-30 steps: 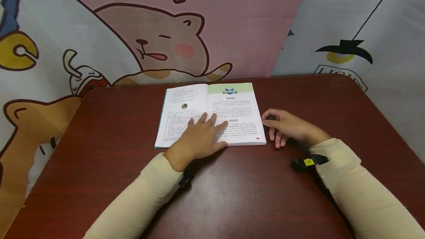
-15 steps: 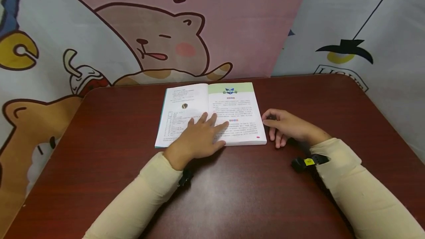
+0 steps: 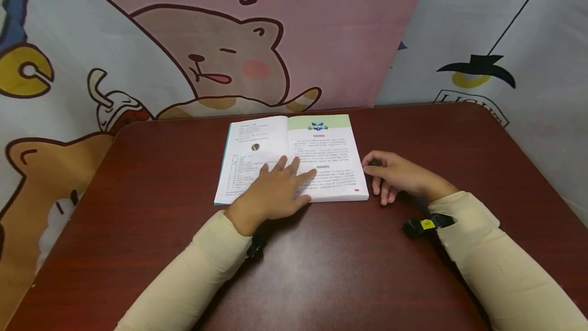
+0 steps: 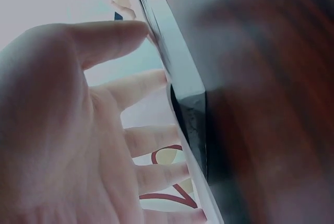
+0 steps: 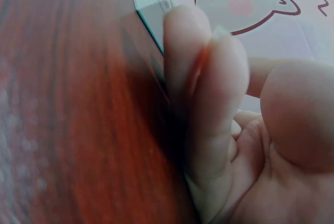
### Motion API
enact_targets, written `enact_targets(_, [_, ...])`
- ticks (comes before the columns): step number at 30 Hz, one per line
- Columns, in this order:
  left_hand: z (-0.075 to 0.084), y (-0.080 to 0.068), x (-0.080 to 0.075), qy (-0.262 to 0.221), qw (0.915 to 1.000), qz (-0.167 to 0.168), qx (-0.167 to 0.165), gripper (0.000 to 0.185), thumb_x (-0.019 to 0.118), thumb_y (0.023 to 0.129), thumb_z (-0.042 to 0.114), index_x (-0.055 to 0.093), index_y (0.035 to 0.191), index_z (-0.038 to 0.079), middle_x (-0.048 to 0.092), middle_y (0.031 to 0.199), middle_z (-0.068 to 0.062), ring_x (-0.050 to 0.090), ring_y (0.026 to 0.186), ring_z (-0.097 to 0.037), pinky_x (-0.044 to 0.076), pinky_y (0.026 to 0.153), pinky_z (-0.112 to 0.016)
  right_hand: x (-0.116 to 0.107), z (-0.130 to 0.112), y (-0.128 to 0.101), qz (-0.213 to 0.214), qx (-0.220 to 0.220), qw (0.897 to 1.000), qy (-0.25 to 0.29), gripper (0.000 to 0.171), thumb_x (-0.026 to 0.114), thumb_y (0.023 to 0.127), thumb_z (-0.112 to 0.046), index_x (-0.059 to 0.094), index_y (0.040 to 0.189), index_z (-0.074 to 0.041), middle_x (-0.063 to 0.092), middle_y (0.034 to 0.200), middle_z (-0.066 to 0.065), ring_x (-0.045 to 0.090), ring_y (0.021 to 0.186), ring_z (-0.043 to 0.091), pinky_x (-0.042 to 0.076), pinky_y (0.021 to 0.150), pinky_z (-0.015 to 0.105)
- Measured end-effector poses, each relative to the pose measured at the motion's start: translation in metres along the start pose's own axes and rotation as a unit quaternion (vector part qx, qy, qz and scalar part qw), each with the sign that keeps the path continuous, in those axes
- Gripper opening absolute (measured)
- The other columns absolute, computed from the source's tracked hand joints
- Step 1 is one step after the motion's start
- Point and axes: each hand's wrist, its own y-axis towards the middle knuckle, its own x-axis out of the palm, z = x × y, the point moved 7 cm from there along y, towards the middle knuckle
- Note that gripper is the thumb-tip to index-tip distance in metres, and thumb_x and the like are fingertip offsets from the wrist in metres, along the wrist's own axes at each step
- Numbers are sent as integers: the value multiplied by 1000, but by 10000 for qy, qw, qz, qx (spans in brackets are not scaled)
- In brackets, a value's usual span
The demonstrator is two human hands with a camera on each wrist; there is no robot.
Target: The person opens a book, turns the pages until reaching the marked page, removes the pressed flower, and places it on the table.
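Pinning the open white paperback book flat, the left hand lay spread; the right hand rested loosely curled, empty, beside it.

One open paperback book with white printed pages and a green band at the top of its right page lies on one dark red-brown wooden table. Two bare hands are in view: one left hand and one right hand. Two cream long sleeves cover the arms. Two small black wrist-worn cameras sit at the cuffs. One cartoon-printed cloth backdrop with a sleeping bear hangs behind
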Motion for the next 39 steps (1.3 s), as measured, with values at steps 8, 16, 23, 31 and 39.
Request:
enact_targets(8, [0, 0, -1, 22, 10000, 0, 1, 59, 48, 100, 50, 36, 155, 34, 30, 163, -14, 26, 151, -41, 28, 112, -69, -1, -1, 0, -18, -7, 10000, -30, 36, 46, 107, -26, 38, 134, -4, 60, 68, 12, 64, 46, 22, 54, 45, 35])
enact_targets(16, [0, 1, 0, 43, 10000, 13, 1, 56, 46, 102, 48, 37, 155, 34, 31, 163, -14, 27, 150, -41, 28, 112, -69, -1, 1, 1, -23, -15, 10000, 6, 34, 46, 107, -26, 39, 133, -4, 60, 68, 13, 64, 46, 23, 54, 44, 36])
enact_targets(23, [3, 0, -2, 186, 9994, 245, 138, 51, 47, 104, 44, 43, 153, 31, 37, 160, -16, 33, 147, -43, 31, 112, -67, 1, 1, 0, -24, -13, 10000, 10, 34, 45, 107, -25, 39, 132, -4, 59, 68, 12, 64, 46, 23, 54, 44, 36])
enact_targets(31, [12, -1, -5, 305, 9962, 510, 640, 50, 58, 98, 29, 51, 148, 24, 45, 156, -11, 41, 144, -38, 34, 111, -66, 0, -1, 0, -37, -13, 10000, 0, 36, 46, 107, -27, 39, 133, -4, 60, 69, 12, 64, 47, 23, 54, 45, 36])
enact_targets(39, [16, -2, -7, 324, 9942, 707, 745, 47, 60, 98, 29, 56, 144, 22, 50, 151, -9, 45, 141, -37, 36, 109, -65, 0, -1, 1, -25, -37, 10000, -10, 34, 45, 107, -26, 39, 132, -4, 60, 68, 12, 65, 47, 23, 54, 45, 36])
